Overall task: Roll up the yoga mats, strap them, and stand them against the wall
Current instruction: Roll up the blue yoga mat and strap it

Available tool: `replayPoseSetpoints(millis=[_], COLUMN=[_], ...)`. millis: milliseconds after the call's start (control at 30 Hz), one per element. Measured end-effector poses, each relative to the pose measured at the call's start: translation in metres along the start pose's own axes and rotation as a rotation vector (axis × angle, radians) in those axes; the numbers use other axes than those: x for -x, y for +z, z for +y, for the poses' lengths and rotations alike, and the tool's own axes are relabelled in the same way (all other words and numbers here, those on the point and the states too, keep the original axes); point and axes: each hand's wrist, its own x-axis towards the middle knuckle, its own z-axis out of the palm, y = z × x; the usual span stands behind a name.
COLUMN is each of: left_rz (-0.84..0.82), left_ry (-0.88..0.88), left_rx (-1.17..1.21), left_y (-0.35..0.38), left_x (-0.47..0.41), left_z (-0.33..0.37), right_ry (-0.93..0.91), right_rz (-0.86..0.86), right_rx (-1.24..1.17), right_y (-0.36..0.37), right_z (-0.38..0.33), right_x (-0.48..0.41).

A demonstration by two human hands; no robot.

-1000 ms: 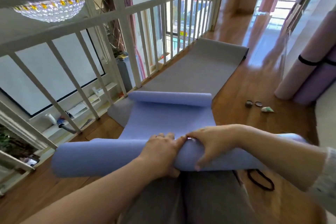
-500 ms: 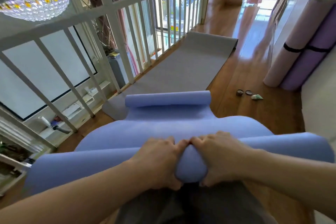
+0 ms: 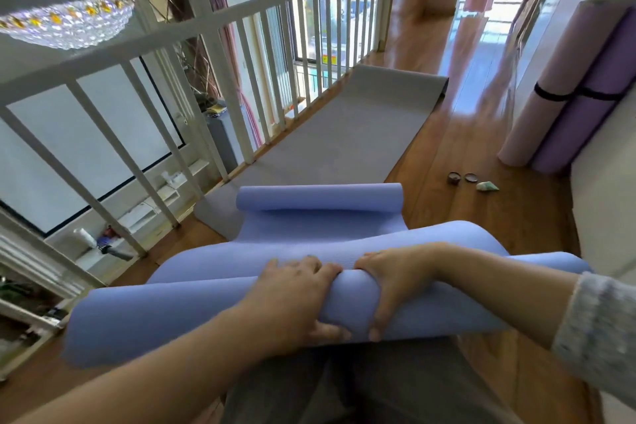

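Wooden floor (image 3: 516, 210), white railing (image 3: 220, 79) on the left. One grey mat (image 3: 344, 134) flat along the railing edge. One blue mat (image 3: 172, 313) half-rolled, nearest. Two strapped rolls (image 3: 557, 72) against the right wall. Left hand (image 3: 296, 296) and right hand (image 3: 395, 279) gripping the blue roll. Three trinkets (image 3: 469, 177) mid-floor.

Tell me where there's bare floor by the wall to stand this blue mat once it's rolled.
Bare wood lies along the wall just nearer than the purple roll, right of the small objects. Another open strip runs between the grey mat and the pink roll. Crowded: the railing side under the grey mat, and the middle, under the blue mat.
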Motion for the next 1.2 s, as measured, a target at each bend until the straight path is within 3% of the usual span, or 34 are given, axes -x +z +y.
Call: replayPoseSetpoints(millis=[133, 233, 300, 367, 467, 600, 700, 867, 967, 1100, 1200], left_rz=[0.06, 0.044, -0.026, -0.117, -0.015, 0.08, 0.057, -0.058, -0.142, 0.038, 0.169], left_ry=[-0.036, -0.031, -0.034, -0.034, -0.049, -0.07, -0.066, -0.033, -0.069, -0.123, -0.143], left_rx=[-0.115, 0.063, 0.209, 0.27, 0.076, -0.145, -0.05, 0.156, 0.199, -0.148, -0.194], left_y=[0.01, 0.003, -0.003, -0.008, -0.006, 0.013, 0.007, -0.01, -0.017, 0.001, 0.014], left_x=[0.002, -0.012, -0.02, -0.028, -0.031, -0.028, -0.038, -0.053, -0.06, -0.044, -0.036], left_z=[0.001, -0.013, -0.023, -0.029, -0.021, -0.005, -0.015, -0.038, -0.042, -0.022, -0.017], right_ry=[0.017, 0.032, 0.022, 0.029, 0.059, 0.037, 0.059, 0.086, 0.087, 0.095, 0.087], right_rz=[-0.067, 0.162, 0.331, 0.413, 0.448, 0.315, 0.25, 0.511, 0.606, 0.615, 0.583], right_rx=[0.009, 0.146, 0.326, 0.359, 0.308, 0.218, 0.188, 0.463, 0.457, 0.402, 0.407], right_y=[-0.015, -0.006, 0.013, 0.03, 0.025, 0.001, -0.009, 0.024, 0.028, 0.019, 0.016], right_z=[0.0, -0.001, -0.005, -0.008, -0.004, 0.007, 0.009, -0.011, -0.008, -0.003, -0.006], right_x=[-0.007, 0.001, 0.007, 0.007, 0.0, -0.011, -0.018, -0.017, -0.027, -0.03, -0.029])
